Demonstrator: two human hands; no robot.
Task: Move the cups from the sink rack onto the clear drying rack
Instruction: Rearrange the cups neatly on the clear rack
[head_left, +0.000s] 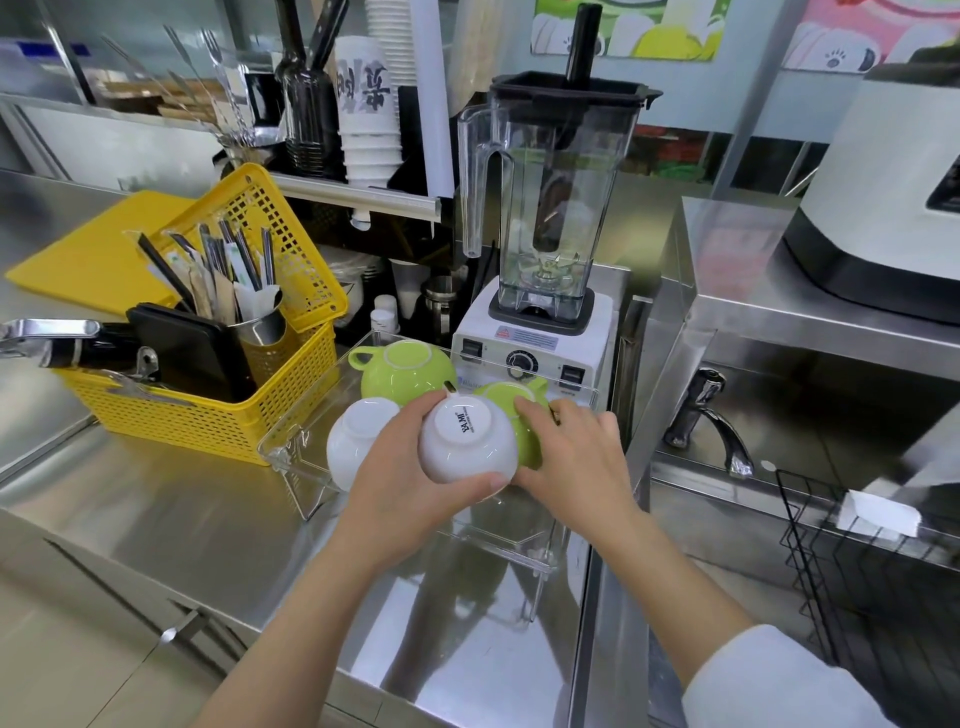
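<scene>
An upside-down white cup is gripped by my left hand over the clear drying rack. My right hand rests against the cup's right side and against a green cup behind it. On the rack also stand another white cup at the left and a second green cup at the back, both upside down. The black wire sink rack sits at the lower right over the sink, with no cups visible in it.
A yellow basket with utensils stands left of the clear rack. A blender stands right behind it. A tap rises at the sink's back edge. A white appliance sits on the raised steel shelf at right.
</scene>
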